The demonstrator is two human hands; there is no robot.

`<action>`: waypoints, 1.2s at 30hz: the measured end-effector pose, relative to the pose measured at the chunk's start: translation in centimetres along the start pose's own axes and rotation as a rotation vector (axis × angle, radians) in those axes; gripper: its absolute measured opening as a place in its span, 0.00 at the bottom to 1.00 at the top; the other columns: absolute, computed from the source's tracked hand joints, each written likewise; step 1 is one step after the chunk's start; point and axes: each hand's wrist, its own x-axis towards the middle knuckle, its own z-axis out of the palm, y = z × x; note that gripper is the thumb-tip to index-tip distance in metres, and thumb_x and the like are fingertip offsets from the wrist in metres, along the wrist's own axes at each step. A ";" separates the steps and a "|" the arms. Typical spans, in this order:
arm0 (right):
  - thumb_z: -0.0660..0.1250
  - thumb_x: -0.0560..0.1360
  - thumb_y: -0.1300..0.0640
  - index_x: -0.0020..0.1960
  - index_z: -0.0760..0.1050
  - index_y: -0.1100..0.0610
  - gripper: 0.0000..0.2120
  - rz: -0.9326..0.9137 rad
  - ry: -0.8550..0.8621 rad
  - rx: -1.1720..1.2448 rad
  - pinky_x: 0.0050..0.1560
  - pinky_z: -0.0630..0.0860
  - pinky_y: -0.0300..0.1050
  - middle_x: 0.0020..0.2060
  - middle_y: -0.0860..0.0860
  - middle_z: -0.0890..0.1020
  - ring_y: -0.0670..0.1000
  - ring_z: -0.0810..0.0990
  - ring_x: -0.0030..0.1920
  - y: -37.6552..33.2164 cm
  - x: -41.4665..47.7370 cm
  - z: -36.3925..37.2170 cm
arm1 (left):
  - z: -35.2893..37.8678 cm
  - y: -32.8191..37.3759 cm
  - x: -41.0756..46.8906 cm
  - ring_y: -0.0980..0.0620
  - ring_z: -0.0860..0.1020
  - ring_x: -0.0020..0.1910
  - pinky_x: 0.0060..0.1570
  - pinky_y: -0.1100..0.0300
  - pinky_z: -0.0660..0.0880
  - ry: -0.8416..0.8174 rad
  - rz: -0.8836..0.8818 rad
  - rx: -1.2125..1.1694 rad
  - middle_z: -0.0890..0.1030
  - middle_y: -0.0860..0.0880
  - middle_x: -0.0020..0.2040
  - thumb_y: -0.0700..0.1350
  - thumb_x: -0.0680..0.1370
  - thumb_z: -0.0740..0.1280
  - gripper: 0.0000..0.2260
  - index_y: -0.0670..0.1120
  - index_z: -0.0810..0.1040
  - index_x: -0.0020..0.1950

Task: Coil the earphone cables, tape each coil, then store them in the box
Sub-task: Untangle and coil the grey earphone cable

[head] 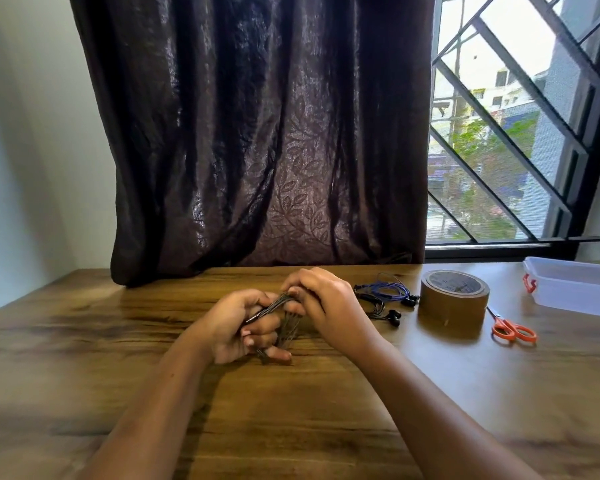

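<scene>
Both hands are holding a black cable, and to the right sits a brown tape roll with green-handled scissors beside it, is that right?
Not quite. The head view shows the scissors with orange handles, not green. The rest stands: the left hand and right hand hold the black cable, and the brown tape roll sits to their right, scissors beside it.

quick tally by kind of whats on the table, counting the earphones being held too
earphones: 3 (held black earphones, blue earphones, loose black earphones)
tape roll: 1
scissors: 1
box: 1
total: 6
</scene>
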 end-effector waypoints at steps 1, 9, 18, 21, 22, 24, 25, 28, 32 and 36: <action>0.63 0.77 0.64 0.49 0.79 0.55 0.08 0.023 0.016 0.034 0.50 0.71 0.33 0.44 0.43 0.79 0.40 0.77 0.47 0.1 0.0 0.1 | 0.0 0.0 -0.1 0.55 0.59 0.16 0.39 0.49 0.79 -0.016 0.009 -0.017 0.59 0.51 0.17 0.43 0.73 0.51 0.19 0.37 0.79 0.49; 0.63 0.77 0.68 0.46 0.76 0.56 0.09 0.364 0.048 0.361 0.37 0.76 0.39 0.40 0.52 0.80 0.45 0.77 0.38 1.0 -0.6 1.1 | 0.6 -0.3 0.2 0.58 0.61 0.16 0.37 0.51 0.80 -0.048 0.062 -0.192 0.61 0.53 0.18 0.47 0.77 0.54 0.17 0.39 0.80 0.45; 0.59 0.79 0.68 0.54 0.79 0.60 0.11 0.635 -0.045 0.680 0.48 0.77 0.49 0.50 0.59 0.84 0.55 0.81 0.46 0.2 -0.4 1.6 | 0.6 -0.6 0.8 0.60 0.60 0.16 0.37 0.53 0.81 -0.025 0.179 -0.301 0.61 0.53 0.19 0.46 0.77 0.56 0.18 0.40 0.80 0.57; 0.58 0.80 0.61 0.55 0.79 0.61 0.12 0.757 -0.076 0.881 0.50 0.73 0.49 0.45 0.57 0.83 0.50 0.78 0.43 0.2 -0.3 1.6 | 0.5 -0.6 0.9 0.60 0.61 0.17 0.39 0.54 0.81 -0.017 0.225 -0.321 0.61 0.53 0.20 0.46 0.77 0.56 0.19 0.41 0.80 0.59; 0.58 0.80 0.58 0.56 0.79 0.61 0.13 0.795 -0.068 0.923 0.50 0.73 0.48 0.44 0.55 0.82 0.49 0.78 0.42 0.3 -0.3 1.6 | 0.5 -0.6 1.0 0.60 0.60 0.17 0.39 0.55 0.81 -0.009 0.236 -0.320 0.61 0.53 0.21 0.46 0.77 0.56 0.19 0.41 0.80 0.59; 0.61 0.79 0.51 0.58 0.78 0.60 0.16 0.832 -0.067 0.926 0.51 0.74 0.48 0.45 0.53 0.82 0.50 0.79 0.44 0.5 -0.4 1.7 | 0.6 -0.7 1.0 0.60 0.61 0.17 0.41 0.56 0.79 -0.006 0.251 -0.305 0.61 0.54 0.21 0.46 0.77 0.55 0.19 0.42 0.80 0.59; 0.62 0.78 0.47 0.57 0.79 0.58 0.18 0.820 -0.084 0.887 0.53 0.74 0.48 0.46 0.52 0.83 0.51 0.80 0.46 0.6 -0.4 1.7 | 0.6 -0.8 1.1 0.60 0.61 0.17 0.41 0.56 0.78 -0.011 0.254 -0.298 0.61 0.54 0.21 0.46 0.77 0.55 0.19 0.42 0.80 0.60; 0.65 0.77 0.46 0.52 0.81 0.56 0.15 0.745 -0.174 0.794 0.47 0.73 0.44 0.43 0.50 0.85 0.46 0.81 0.44 0.2 -0.4 1.7 | 0.5 -1.0 1.3 0.60 0.61 0.17 0.40 0.56 0.79 -0.005 0.247 -0.308 0.61 0.53 0.21 0.46 0.78 0.55 0.19 0.40 0.78 0.62; 0.64 0.78 0.50 0.53 0.81 0.59 0.13 0.728 -0.213 0.852 0.51 0.74 0.46 0.43 0.50 0.84 0.43 0.80 0.40 -0.2 -0.4 1.5 | 0.5 -1.2 1.3 0.59 0.62 0.17 0.38 0.55 0.81 -0.003 0.246 -0.343 0.62 0.53 0.21 0.46 0.78 0.55 0.19 0.40 0.75 0.64; 0.64 0.79 0.56 0.56 0.79 0.63 0.12 0.745 -0.214 0.968 0.47 0.76 0.41 0.43 0.52 0.83 0.43 0.81 0.37 -0.6 -0.2 1.1 | 0.4 -1.0 1.4 0.59 0.62 0.17 0.37 0.54 0.81 -0.022 0.244 -0.368 0.62 0.53 0.20 0.46 0.79 0.54 0.19 0.39 0.74 0.66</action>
